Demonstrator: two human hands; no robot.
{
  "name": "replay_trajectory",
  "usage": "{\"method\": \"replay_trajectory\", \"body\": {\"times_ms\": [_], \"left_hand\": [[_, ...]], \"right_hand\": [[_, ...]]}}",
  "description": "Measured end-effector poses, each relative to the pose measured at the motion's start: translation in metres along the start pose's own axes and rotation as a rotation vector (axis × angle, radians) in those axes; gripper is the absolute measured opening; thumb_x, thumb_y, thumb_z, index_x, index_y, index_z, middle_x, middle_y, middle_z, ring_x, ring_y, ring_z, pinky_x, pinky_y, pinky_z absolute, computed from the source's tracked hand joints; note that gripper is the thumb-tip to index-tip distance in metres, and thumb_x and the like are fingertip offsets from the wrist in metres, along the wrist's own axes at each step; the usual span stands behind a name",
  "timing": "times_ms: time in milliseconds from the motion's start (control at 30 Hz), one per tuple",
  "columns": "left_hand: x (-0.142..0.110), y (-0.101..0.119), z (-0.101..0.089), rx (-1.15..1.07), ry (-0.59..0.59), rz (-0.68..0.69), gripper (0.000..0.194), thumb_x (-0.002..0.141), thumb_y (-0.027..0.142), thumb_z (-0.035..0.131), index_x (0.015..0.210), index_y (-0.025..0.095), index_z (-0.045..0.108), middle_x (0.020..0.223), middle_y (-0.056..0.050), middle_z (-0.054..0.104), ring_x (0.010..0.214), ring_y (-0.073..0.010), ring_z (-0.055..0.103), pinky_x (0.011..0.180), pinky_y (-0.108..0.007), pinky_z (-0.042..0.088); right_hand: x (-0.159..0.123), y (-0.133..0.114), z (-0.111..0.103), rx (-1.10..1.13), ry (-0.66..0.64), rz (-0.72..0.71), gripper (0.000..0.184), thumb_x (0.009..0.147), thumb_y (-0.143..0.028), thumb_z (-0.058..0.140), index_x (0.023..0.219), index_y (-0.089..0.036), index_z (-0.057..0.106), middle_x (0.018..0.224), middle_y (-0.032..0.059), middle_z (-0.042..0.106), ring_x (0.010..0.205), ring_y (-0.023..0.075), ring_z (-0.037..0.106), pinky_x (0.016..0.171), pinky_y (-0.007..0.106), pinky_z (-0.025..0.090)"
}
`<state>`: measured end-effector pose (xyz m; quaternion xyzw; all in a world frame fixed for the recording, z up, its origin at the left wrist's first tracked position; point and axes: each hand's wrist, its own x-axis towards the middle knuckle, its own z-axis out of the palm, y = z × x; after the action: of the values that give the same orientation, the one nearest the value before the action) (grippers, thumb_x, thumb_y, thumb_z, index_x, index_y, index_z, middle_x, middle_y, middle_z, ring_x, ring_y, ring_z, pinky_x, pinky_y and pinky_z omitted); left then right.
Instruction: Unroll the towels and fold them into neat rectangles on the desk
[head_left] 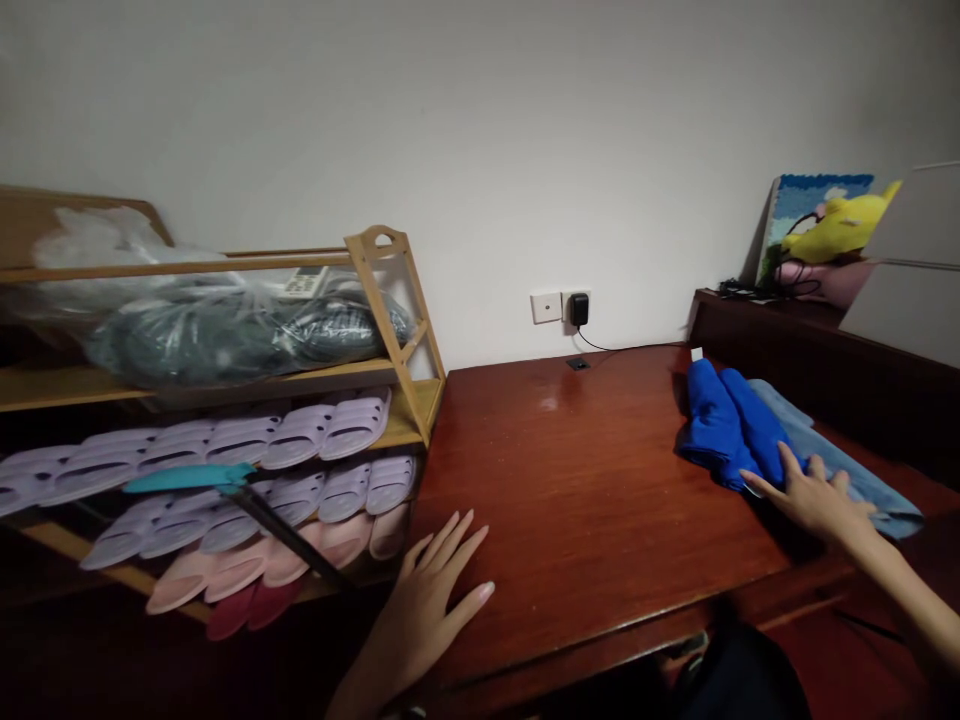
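My left hand (435, 590) lies on the front left corner of the red-brown wooden desk (555, 490), fingers stretched out and holding nothing. On the right side, my right hand (817, 500) rests with spread fingers over a bundle of folded clothing. A bright blue garment (720, 420) with a small white tag is under or against its fingertips. Alongside that, to the right, lies a folded light-blue denim piece (847, 460), partly covered by the hand. Whether the fingers press into the cloth cannot be made out.
At left stands a wooden rack (416, 400) with lilac slippers (300, 435), pink slippers (240, 570) and plastic-wrapped bundles (247, 335). A teal-ended pole (285, 530) leans before it. A black plug adapter (578, 309) sits on the wall. A yellow plush toy (840, 228) is back right.
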<state>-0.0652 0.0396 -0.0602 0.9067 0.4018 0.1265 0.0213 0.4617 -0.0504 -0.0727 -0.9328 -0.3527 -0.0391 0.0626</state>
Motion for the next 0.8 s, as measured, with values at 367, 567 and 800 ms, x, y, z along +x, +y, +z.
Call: {"method": "replay_trajectory", "body": {"times_ms": [367,567,800], "left_hand": [[0.002,0.001,-0.001,-0.023,-0.042,-0.045,0.051,0.09,0.039,0.052,0.138,0.027,0.042,0.147,-0.008,0.036,0.135,-0.0269,0.033,0.107,-0.051,0.03],[0.002,0.002,-0.003,-0.047,-0.015,-0.049,0.051,0.087,0.039,0.055,0.135,0.027,0.046,0.145,-0.007,0.04,0.134,-0.0275,0.035,0.106,-0.05,0.031],[0.002,0.002,-0.003,-0.035,-0.026,-0.037,0.05,0.089,0.038,0.053,0.136,0.026,0.044,0.146,-0.009,0.039,0.134,-0.0274,0.034,0.106,-0.051,0.031]], "right_hand": [[0.084,-0.044,0.012,0.111,0.294,-0.26,0.077,0.085,-0.066,0.025,0.143,-0.015,0.032,0.143,0.0223,0.032,0.13,0.0417,0.026,0.095,0.068,0.022],[0.062,-0.084,0.006,0.023,0.524,-0.694,0.051,0.094,-0.045,0.029,0.136,-0.02,0.045,0.143,0.0127,0.039,0.131,0.0292,0.032,0.103,0.044,0.029],[0.085,-0.086,0.038,-0.091,0.25,-0.642,0.055,0.091,-0.055,0.031,0.134,-0.025,0.047,0.143,0.0084,0.04,0.126,0.0285,0.041,0.096,0.045,0.037]]}}
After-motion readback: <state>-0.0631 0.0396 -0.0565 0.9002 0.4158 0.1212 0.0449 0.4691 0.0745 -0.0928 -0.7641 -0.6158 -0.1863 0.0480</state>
